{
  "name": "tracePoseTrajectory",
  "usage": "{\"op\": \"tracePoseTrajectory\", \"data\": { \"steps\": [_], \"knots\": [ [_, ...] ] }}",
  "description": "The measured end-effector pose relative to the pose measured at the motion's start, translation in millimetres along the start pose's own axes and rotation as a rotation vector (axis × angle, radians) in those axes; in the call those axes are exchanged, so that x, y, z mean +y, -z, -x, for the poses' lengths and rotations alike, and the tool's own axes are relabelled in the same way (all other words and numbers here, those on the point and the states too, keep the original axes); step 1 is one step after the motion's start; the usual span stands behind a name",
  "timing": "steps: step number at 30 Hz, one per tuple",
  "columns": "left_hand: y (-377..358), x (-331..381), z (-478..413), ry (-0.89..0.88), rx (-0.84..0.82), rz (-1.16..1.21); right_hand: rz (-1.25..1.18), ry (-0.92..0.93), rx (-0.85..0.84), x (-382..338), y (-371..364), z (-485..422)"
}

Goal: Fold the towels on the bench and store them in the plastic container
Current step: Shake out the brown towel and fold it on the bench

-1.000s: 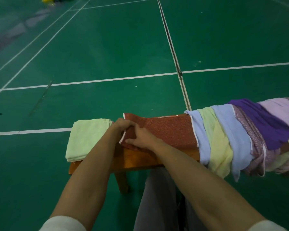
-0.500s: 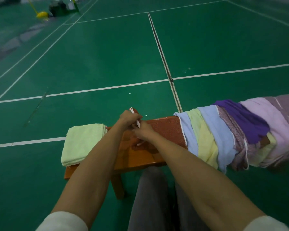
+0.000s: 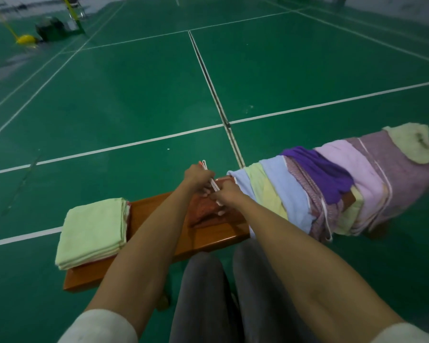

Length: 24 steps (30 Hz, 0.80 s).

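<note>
My left hand [image 3: 196,175] and right hand [image 3: 227,193] both pinch the white-trimmed edge of the rust-red towel [image 3: 203,211], which lies bunched on the wooden surface [image 3: 154,211] between them. A folded pale green towel [image 3: 92,231] sits on the surface's left end. Unfolded towels [image 3: 320,189] drape over it to my right.

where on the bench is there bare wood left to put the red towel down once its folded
Bare wood shows between the folded green stack and the red towel, and along the bench front edge below both hands. Right of them it is crowded: unfolded towels drape the whole bench.
</note>
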<state>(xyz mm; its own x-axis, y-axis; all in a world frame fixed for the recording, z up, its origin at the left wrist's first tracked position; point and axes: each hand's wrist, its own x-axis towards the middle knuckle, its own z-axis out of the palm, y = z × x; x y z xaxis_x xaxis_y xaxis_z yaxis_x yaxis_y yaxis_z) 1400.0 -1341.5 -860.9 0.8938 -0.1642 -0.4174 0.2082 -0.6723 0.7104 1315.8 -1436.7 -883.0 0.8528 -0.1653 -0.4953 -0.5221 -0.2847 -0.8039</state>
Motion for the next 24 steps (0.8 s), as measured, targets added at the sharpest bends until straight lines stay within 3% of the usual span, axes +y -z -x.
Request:
{"op": "tracePoseTrajectory", "data": {
  "steps": [13,24],
  "knots": [
    [-53.7,9.0,-7.7,-0.069,-0.084,-0.205,0.200,-0.083,0.118,40.6,28.5,-11.2],
    [-58.8,-10.5,-16.3,-0.131,-0.284,-0.309,0.415,-0.098,0.215,55.2,18.4,-20.3]
  ]
}}
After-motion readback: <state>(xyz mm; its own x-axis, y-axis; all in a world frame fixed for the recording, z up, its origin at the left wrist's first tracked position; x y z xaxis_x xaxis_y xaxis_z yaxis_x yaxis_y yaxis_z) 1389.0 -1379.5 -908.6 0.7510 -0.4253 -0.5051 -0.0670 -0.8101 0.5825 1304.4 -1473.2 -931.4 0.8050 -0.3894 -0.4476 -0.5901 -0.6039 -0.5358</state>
